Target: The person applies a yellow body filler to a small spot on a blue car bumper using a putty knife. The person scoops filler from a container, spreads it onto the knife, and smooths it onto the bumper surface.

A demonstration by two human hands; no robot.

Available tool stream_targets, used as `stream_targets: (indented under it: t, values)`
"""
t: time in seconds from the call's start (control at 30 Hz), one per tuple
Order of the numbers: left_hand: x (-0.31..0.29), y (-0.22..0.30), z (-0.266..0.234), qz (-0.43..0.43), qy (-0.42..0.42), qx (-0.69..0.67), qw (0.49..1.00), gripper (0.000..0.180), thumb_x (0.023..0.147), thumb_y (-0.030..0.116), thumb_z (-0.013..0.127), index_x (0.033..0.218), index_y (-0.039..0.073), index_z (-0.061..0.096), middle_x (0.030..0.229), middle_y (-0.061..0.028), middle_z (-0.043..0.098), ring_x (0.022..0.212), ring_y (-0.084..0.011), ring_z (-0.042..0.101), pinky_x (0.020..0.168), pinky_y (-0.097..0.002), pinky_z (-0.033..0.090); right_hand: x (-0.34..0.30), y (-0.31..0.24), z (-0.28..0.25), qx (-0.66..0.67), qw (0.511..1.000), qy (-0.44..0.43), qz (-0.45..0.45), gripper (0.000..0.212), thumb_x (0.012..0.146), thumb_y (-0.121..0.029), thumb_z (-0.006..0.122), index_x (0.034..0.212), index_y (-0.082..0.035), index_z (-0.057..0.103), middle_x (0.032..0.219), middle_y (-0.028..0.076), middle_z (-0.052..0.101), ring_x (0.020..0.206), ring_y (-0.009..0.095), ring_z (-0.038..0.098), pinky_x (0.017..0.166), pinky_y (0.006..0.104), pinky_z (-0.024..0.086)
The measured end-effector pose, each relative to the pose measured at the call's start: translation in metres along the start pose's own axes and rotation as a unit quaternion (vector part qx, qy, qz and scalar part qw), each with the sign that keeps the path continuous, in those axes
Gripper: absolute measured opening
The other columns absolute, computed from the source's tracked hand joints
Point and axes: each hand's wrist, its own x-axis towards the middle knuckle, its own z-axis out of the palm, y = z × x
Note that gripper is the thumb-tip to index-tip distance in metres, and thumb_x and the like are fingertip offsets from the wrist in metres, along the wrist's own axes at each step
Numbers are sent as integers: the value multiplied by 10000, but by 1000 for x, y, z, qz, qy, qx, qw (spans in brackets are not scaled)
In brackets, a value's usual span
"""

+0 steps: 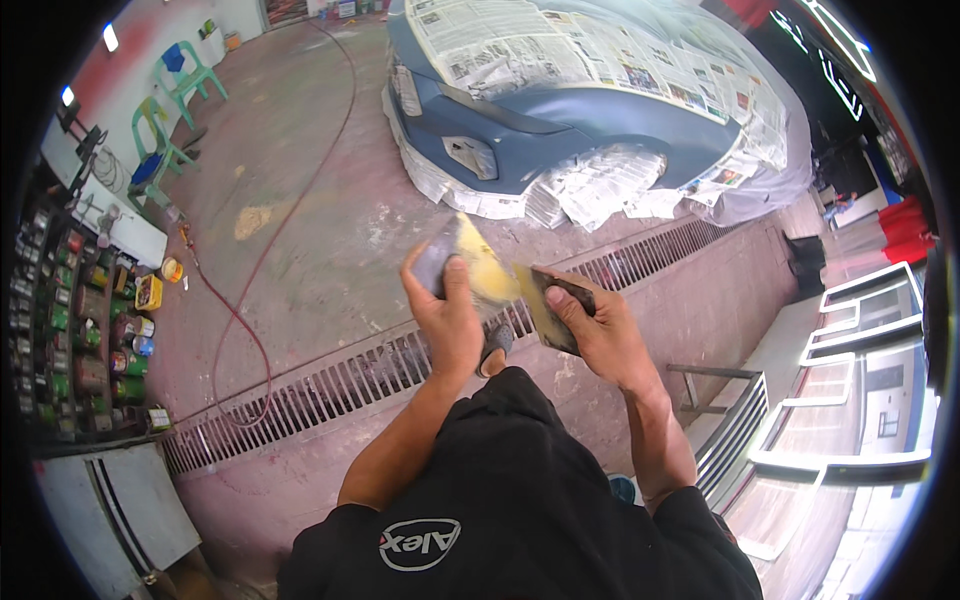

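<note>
Paste [485,272], yellow & smeared, sits on thin grey flat plate [434,264] pinched in L hand [447,318], thumb on top. R hand [605,338] grips tan rectangular spreader [539,308] w/ dark smears, edge right by paste; contact can't tell. Both seen over slatted floor grate [330,396]. Bg: matte blue car [640,115] w/ newspaper sheets [540,52] over hood & wheel.

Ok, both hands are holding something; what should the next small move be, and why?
I'd probably draw the edge of the spreader across the yellow paste to gather it. The left hand holds up the grey board with the paste on it, and the right hand has the spreader's edge right by the paste; I can't tell whether they touch.
</note>
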Motion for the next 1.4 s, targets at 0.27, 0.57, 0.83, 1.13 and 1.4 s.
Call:
stream_targets:
  t: [0.27, 0.57, 0.83, 1.13, 1.4]
  values:
    - [13, 16, 11, -57, -23, -123, 991, 389, 1120, 196, 554, 1464, 17, 516, 1293, -113, 634, 1163, -189, 630, 1032, -345, 513, -30, 25, 41, -171, 937, 148, -266, 394, 939, -8, 728, 1332, -34, 734, 1229, 186, 723, 1082, 346, 706, 916, 409, 575]
    - [-25, 15, 18, -231, -161, -215, 935, 404, 1134, 242, 536, 1472, 24, 579, 1332, -80, 657, 1184, -175, 639, 1027, -345, 516, -14, 58, 63, -153, 921, 237, -268, 404, 881, 61, 744, 1272, -43, 743, 1210, 164, 718, 1047, 355, 713, 869, 423, 592]
    - [-42, -42, 20, -233, -147, -52, 960, 396, 1140, 216, 553, 1485, 26, 597, 1331, -71, 667, 1199, -157, 634, 1041, -328, 513, 2, 111, 57, 5, 959, 238, -154, 274, 1024, -47, 659, 1288, -19, 726, 1174, 175, 730, 998, 351, 723, 874, 404, 580]
    - [-125, -106, 36, -222, -284, 179, 915, 372, 1119, 197, 603, 1435, 7, 648, 1297, -84, 713, 1178, -139, 650, 1021, -303, 528, 40, 212, -38, 374, 893, 190, 163, 263, 1022, -230, 766, 1043, 33, 762, 819, 55, 703, 813, 131, 672, 725, 321, 561]
    - [-140, -125, 35, -469, -152, -66, 867, 379, 1124, 175, 570, 1464, 18, 511, 1289, -93, 696, 1150, -197, 710, 1009, -392, 602, 41, 254, -120, 455, 859, 83, 220, 508, 973, -421, 834, 1114, 26, 640, 943, 57, 685, 796, 109, 648, 690, 287, 556]
